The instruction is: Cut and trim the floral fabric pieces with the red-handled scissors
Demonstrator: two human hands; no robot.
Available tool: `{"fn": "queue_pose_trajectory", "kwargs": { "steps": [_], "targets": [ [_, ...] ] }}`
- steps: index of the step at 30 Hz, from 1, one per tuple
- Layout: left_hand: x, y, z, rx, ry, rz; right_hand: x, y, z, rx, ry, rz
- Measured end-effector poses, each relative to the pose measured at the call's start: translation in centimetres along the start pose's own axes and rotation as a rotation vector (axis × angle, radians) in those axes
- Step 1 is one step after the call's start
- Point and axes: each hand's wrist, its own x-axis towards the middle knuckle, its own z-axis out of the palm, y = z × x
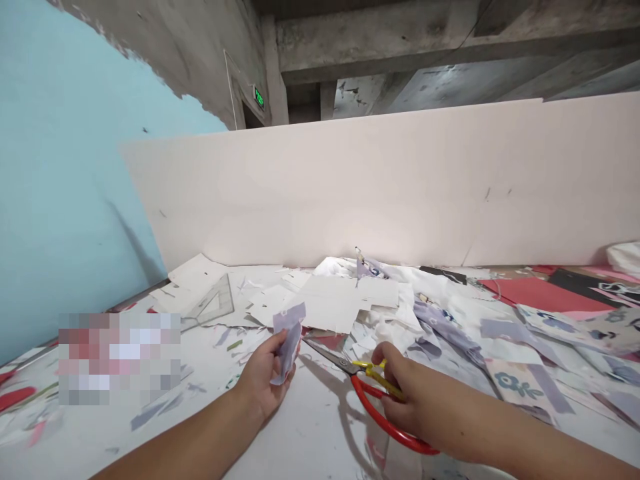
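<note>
My left hand (pixel 263 380) pinches a small pale lilac paper piece (pixel 289 337), holding it upright above the white table top. To its right, my right hand (pixel 417 393) grips red-handled scissors (pixel 370 393) with a yellow part at the pivot. Their blades point left, toward the paper piece, and lie low over the table. The blade tips are a short way from the paper, not touching it.
Paper scraps and white sheets (pixel 330 303) litter the table. A clear set square (pixel 213 303) lies at the left. Patterned and red sheets (pixel 545 293) cover the right side. A tall pale board (pixel 400 187) stands behind the table, and a blue wall (pixel 60 200) is at the left.
</note>
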Motion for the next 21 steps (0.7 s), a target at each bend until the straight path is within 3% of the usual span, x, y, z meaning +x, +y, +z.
{"fn": "queue_pose_trajectory", "kwargs": {
  "steps": [3,7,9,16,18,21],
  "targets": [
    [0.3,0.3,-0.2,-0.004,-0.004,0.009,0.5,0.2,0.5,0.330,-0.025,0.001],
    [1.0,0.3,-0.8,0.045,0.017,0.062,1.3,-0.5,2.0,0.925,-0.080,-0.171],
    [1.2,0.2,-1.0,0.045,-0.016,0.096,1.3,-1.1,2.6,1.102,-0.112,-0.215],
    [0.5,0.3,-0.5,0.020,-0.090,0.151,0.6,-1.5,2.6,1.224,-0.180,-0.038],
    [0.3,0.7,-0.4,0.008,-0.108,0.136,0.5,-1.0,2.3,1.216,-0.298,-0.047],
    [0.2,1.2,-0.3,-0.010,-0.219,0.062,0.7,-0.2,2.2,1.219,-0.551,-0.168]
  ]
}}
